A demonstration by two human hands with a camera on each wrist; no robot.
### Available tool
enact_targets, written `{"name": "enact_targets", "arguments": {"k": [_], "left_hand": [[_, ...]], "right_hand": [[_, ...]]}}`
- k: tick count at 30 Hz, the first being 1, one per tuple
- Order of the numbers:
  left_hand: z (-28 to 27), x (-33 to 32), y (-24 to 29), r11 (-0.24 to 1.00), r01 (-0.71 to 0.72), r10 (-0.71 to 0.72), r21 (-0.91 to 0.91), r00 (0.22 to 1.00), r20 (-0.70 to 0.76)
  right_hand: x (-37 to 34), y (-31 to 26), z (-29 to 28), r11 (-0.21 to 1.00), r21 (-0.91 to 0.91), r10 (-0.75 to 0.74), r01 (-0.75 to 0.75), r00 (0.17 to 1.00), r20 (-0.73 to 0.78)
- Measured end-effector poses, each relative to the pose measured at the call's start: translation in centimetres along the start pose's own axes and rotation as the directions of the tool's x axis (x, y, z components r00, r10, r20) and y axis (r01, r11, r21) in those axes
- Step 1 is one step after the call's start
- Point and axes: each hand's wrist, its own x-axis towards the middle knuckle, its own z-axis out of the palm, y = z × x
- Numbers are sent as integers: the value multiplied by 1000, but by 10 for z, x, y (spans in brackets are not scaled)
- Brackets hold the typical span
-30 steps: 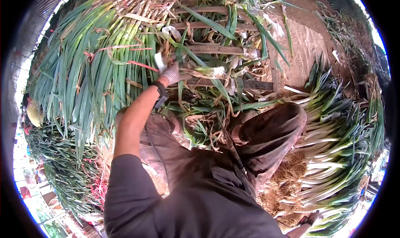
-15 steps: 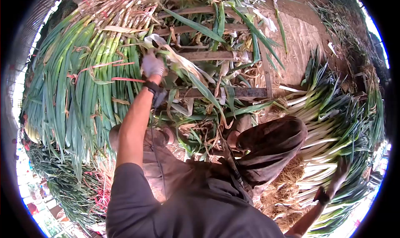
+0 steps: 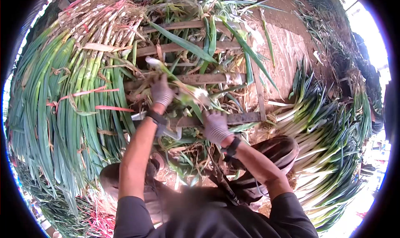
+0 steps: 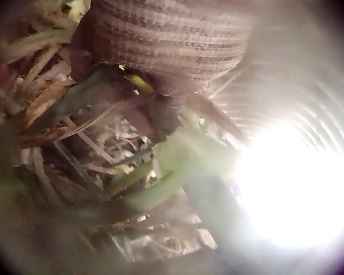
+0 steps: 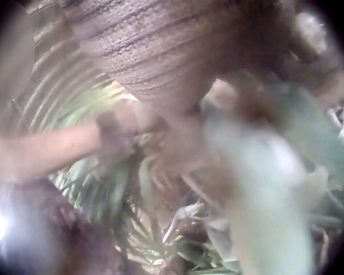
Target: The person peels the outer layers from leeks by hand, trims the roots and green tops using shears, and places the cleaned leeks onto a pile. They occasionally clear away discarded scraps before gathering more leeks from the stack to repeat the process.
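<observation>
In the head view my gloved left hand (image 3: 161, 91) grips a green onion (image 3: 168, 74) whose pale end points up and left. Under the ribbed glove in the left wrist view, a blurred green stalk (image 4: 178, 163) runs among dry leaves. My gloved right hand (image 3: 216, 126) is close by on the right, fingertips at the leafy pile. In the right wrist view a wide green leaf (image 5: 264, 189) lies just below that glove; I cannot tell whether its fingers pinch it. Both hands are over a wooden slatted frame (image 3: 196, 78) strewn with stripped leaves.
A big heap of green onions (image 3: 62, 108) with pink ties (image 3: 110, 108) fills the left. White-stemmed green onions (image 3: 316, 150) lie in a row on the right. Long loose leaves (image 3: 250, 50) cross the slats, beside brown ground (image 3: 283, 50). My bent knees (image 3: 287, 154) flank the frame.
My right hand has come from the green onions at far right to the middle, near the left hand. The left hand has dipped to the pile and come back lower, holding a green onion.
</observation>
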Motion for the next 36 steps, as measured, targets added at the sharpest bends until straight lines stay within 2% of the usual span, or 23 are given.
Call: {"name": "enact_targets", "arguments": {"k": [2, 4, 5, 6, 8, 9, 10, 11, 14, 16, 17, 19, 20, 22, 24, 25, 26, 28, 30, 32, 33, 35, 36], "left_hand": [[29, 15, 29, 999, -36, 35, 0, 992, -124], [31, 35, 57, 928, 80, -25, -364, 988, 155], [33, 41, 68, 875, -207, 179, -438, 978, -105], [33, 58, 76, 726, -257, 289, -638, 956, -56], [-10, 91, 108, 412, -139, 203, -901, 977, -58], [-41, 109, 119, 324, -98, 114, -941, 991, -63], [-59, 129, 122, 233, -62, 21, -971, 998, -59], [-58, 152, 114, 374, -57, -9, -926, 998, -65], [-20, 208, 78, 870, 40, 15, -492, 994, 107], [29, 219, 62, 972, 83, -46, -220, 985, 168], [38, 211, 61, 965, 137, -94, -224, 977, 192], [72, 207, 67, 999, 42, -40, -14, 994, 99], [75, 207, 79, 994, -4, 23, -106, 984, 178], [72, 212, 107, 882, -7, 228, -472, 881, 414], [95, 209, 135, 735, -126, 393, -666, 880, 267], [89, 201, 153, 907, -56, 177, -418, 951, 255], [86, 195, 153, 835, -42, 212, -549, 945, 250], [75, 187, 147, 640, -15, 280, -768, 936, 215], [44, 159, 144, 397, -121, 457, -910, 886, 82], [83, 147, 123, 240, 199, 393, -950, 875, 282], [85, 138, 116, 214, 277, 397, -937, 852, 342], [-25, 133, 127, 350, 343, 508, -872, 712, 485], [-52, 138, 123, 330, 352, 465, -876, 747, 475]], "right_hand": [[33, -3, 2, 970, 237, -92, 46, 978, 185], [54, 18, -7, 892, 337, -363, 301, 921, 138], [62, 29, -13, 839, 363, -472, 406, 874, 113], [77, 52, 14, 758, 432, -462, 488, 870, -172], [104, 78, -73, 667, 693, 102, -274, 955, 280], [132, 108, -77, 871, 415, 269, -262, 962, 41], [126, 136, -113, 782, 622, 177, 25, 949, -260], [148, 167, -114, 626, 772, 325, 111, 862, -388], [204, 258, -96, 804, 581, 514, -125, 637, -574], [239, 308, -58, 735, 623, 587, -269, 713, -384], [251, 304, -51, 290, 949, 664, -120, 739, -109], [299, 364, 31, 407, 912, 515, -44, 836, -190], [289, 336, 20, 668, 721, 467, -185, 858, -212], [264, 234, -39, 728, 570, 591, -382, 771, -237], [305, 214, -4, 791, 409, 563, -455, 803, -195], [325, 210, 22, 815, 316, 551, -485, 818, -167], [327, 189, 12, 834, 219, 540, -507, 831, -132], [285, 153, -5, 266, 942, 498, -206, 866, 49], [247, 117, -13, -701, 712, 302, 51, 925, 232], [210, 95, -37, -433, 901, 283, -14, 947, 151], [200, 92, -28, -478, 877, 147, 37, 988, 39], [195, 97, -34, -481, 877, 53, 7, 998, 21], [200, 101, -52, -421, 907, 105, -7, 993, 56]]}}
